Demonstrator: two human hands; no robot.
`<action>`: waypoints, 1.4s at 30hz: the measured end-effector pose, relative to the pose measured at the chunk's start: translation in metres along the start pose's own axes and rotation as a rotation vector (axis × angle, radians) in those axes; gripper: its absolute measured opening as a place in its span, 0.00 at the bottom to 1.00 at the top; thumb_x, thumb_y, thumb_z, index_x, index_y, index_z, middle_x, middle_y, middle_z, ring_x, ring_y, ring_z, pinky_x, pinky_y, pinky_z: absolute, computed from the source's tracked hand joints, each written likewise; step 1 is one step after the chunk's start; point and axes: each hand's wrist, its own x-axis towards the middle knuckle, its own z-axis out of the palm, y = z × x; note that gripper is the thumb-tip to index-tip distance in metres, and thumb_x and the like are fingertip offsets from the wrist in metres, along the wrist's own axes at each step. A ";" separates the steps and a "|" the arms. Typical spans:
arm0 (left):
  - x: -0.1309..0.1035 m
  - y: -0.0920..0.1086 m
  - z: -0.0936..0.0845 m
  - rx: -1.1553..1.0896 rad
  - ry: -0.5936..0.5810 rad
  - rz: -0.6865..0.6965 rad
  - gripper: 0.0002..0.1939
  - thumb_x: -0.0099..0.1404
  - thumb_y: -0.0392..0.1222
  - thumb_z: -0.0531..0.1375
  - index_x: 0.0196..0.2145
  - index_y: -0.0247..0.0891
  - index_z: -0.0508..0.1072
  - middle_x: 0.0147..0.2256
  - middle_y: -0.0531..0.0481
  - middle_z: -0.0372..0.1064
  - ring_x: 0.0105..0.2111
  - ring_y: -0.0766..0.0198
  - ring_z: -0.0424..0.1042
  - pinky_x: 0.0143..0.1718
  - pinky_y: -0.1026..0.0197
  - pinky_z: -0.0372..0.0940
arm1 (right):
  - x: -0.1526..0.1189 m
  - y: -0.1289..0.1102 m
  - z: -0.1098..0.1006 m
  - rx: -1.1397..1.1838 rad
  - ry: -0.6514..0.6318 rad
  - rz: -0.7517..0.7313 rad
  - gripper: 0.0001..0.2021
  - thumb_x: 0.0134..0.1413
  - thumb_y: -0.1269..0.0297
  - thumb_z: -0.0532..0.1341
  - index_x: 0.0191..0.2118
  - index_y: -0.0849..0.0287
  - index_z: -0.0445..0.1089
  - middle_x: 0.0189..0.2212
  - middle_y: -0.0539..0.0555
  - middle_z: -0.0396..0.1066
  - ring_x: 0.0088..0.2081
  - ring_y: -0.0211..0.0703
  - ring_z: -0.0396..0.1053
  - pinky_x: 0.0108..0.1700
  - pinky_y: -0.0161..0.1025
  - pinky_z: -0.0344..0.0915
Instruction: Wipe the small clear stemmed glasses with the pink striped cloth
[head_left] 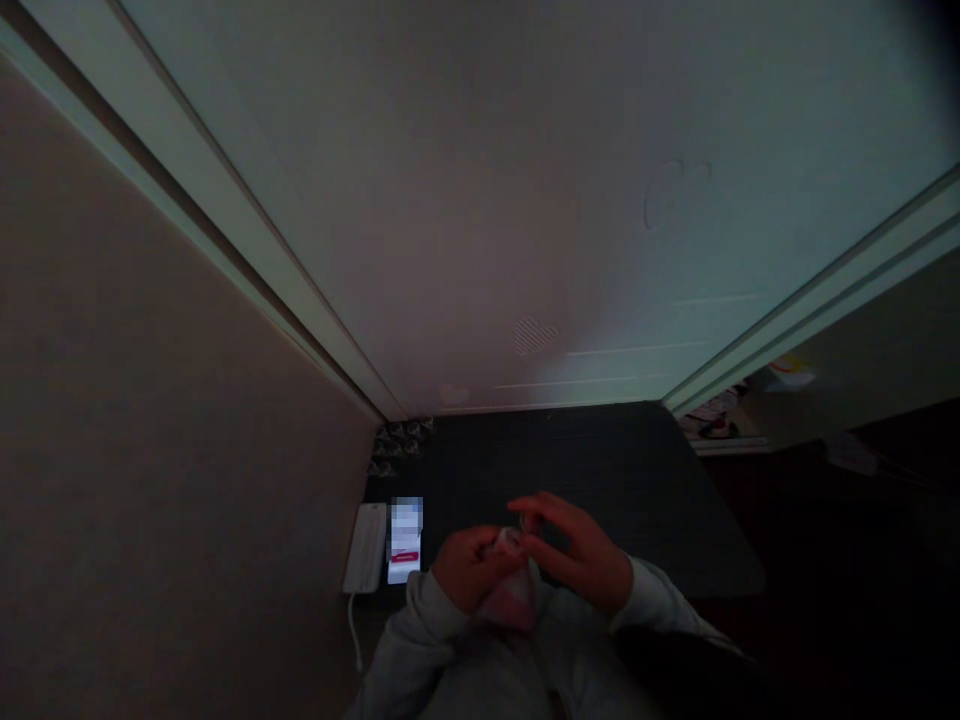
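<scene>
- so the head cam sat up above the near side of the dark tabletop (600,470), on the wearer's own head
- it faced forward and pretty steeply down, so the tabletop landed low in the frame
- both hands, left (469,570) and right (585,560), showed at the tabletop's near side, closer to the lens than the pale panel (465,200) behind it
- view was wide, catching the brownish wall (165,430) left of the tabletop too

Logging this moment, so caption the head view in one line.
In dim light, both hands, left and right, meet at a small pale item beside a lit phone.
</scene>
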 end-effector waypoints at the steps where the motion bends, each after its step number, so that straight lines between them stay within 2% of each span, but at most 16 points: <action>1: 0.000 0.000 0.000 -0.027 -0.007 -0.011 0.16 0.51 0.50 0.56 0.26 0.31 0.72 0.19 0.54 0.60 0.21 0.69 0.55 0.23 0.66 0.52 | 0.000 0.000 0.000 0.010 0.007 -0.008 0.14 0.51 0.65 0.55 0.45 0.56 0.61 0.28 0.51 0.64 0.31 0.38 0.64 0.34 0.37 0.62; 6: 0.001 -0.003 -0.002 -0.180 -0.051 -0.038 0.20 0.49 0.52 0.58 0.30 0.30 0.73 0.22 0.52 0.64 0.22 0.68 0.57 0.24 0.66 0.53 | -0.003 0.002 0.000 0.048 0.056 -0.042 0.14 0.49 0.67 0.56 0.44 0.55 0.60 0.30 0.51 0.66 0.32 0.39 0.65 0.36 0.38 0.63; 11: 0.004 -0.004 -0.004 -0.337 -0.094 -0.042 0.24 0.47 0.57 0.59 0.30 0.30 0.73 0.23 0.50 0.65 0.23 0.68 0.59 0.25 0.66 0.54 | -0.005 0.002 -0.001 0.084 0.086 -0.038 0.13 0.48 0.68 0.57 0.43 0.56 0.61 0.31 0.53 0.67 0.34 0.40 0.66 0.37 0.39 0.63; 16: 0.005 -0.006 -0.003 -0.467 -0.078 -0.084 0.25 0.48 0.58 0.58 0.30 0.29 0.72 0.23 0.49 0.65 0.22 0.69 0.60 0.25 0.66 0.54 | -0.007 0.004 -0.002 0.104 0.083 -0.016 0.12 0.49 0.67 0.56 0.42 0.57 0.64 0.33 0.55 0.68 0.36 0.42 0.66 0.38 0.40 0.64; 21: 0.001 -0.007 -0.004 -0.351 -0.047 -0.038 0.22 0.49 0.55 0.58 0.31 0.30 0.71 0.24 0.51 0.64 0.24 0.68 0.59 0.25 0.66 0.54 | -0.009 0.009 0.000 0.117 0.098 0.017 0.15 0.51 0.66 0.55 0.46 0.56 0.62 0.38 0.56 0.68 0.39 0.43 0.66 0.41 0.41 0.63; 28: -0.006 -0.006 -0.010 -0.250 -0.128 0.013 0.21 0.48 0.47 0.60 0.39 0.32 0.69 0.29 0.50 0.65 0.27 0.66 0.61 0.27 0.66 0.56 | -0.009 0.009 -0.001 0.115 0.120 0.066 0.14 0.51 0.66 0.55 0.46 0.54 0.63 0.38 0.55 0.68 0.39 0.42 0.66 0.42 0.40 0.64; 32: -0.005 -0.005 -0.011 -0.283 -0.069 0.050 0.20 0.45 0.45 0.62 0.35 0.33 0.68 0.28 0.51 0.63 0.27 0.67 0.60 0.27 0.66 0.56 | -0.009 0.009 -0.002 0.136 0.132 0.112 0.14 0.51 0.65 0.55 0.45 0.54 0.64 0.37 0.54 0.68 0.38 0.41 0.66 0.41 0.39 0.63; 37: -0.004 -0.008 -0.011 -0.336 0.028 0.045 0.20 0.38 0.48 0.65 0.26 0.34 0.65 0.21 0.58 0.55 0.20 0.72 0.52 0.21 0.68 0.49 | -0.011 0.013 0.001 0.244 0.147 0.187 0.14 0.50 0.62 0.56 0.44 0.55 0.65 0.35 0.54 0.69 0.38 0.42 0.66 0.42 0.40 0.63; 42: -0.003 -0.010 -0.013 -0.395 -0.003 0.031 0.21 0.34 0.51 0.66 0.22 0.33 0.67 0.20 0.56 0.56 0.20 0.72 0.53 0.21 0.68 0.48 | -0.011 0.013 0.007 0.503 0.143 0.284 0.14 0.49 0.58 0.57 0.42 0.55 0.65 0.33 0.53 0.68 0.36 0.40 0.66 0.39 0.38 0.63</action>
